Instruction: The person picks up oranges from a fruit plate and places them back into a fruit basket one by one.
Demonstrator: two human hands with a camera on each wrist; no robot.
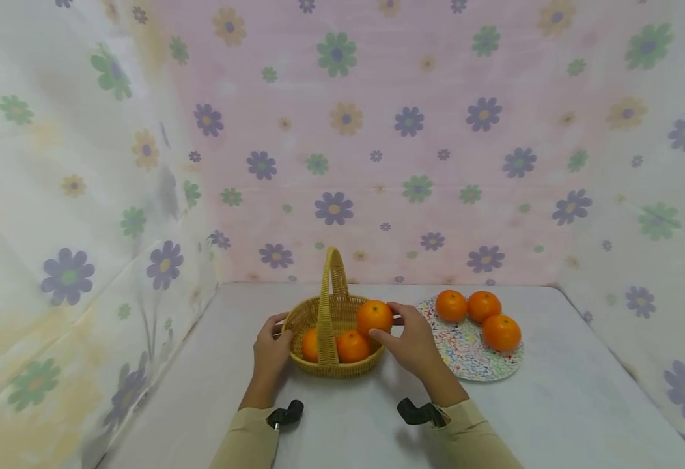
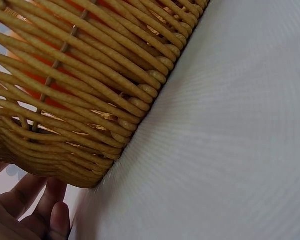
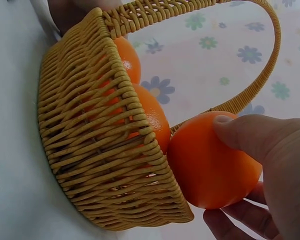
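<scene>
My right hand [image 1: 413, 342] grasps one orange [image 1: 374, 316] between thumb and fingers, at the right end of the wicker basket [image 1: 342, 371], with most of the fruit above the rim; I cannot tell whether its underside rests on anything. My left hand [image 1: 268, 355] grips the basket's left end, thumb at the near side and fingers round the outside. If I loosened my right fingers too far to the right, I judge that this smooth ball could tip over the rim and roll across the white tablecloth [image 1: 342, 430]. Dropped hard, it could knock the middle orange [image 1: 354, 346] beside it, or the left orange [image 1: 310, 345] partly hidden behind the arched handle [image 1: 326, 312]. Leaning on the right rim could also tilt so light-looking a basket, should my left grip slacken. The basket is an oval of round, tan-yellow strands, woven with gaps through which orange skin shows, and its handle is tightly wrapped. The fruit is glossy and slightly squat. To the right, a flat, round plate [image 1: 465, 361] with multicoloured speckles bears three more oranges [image 1: 502, 333] towards its far and right edge.
</scene>
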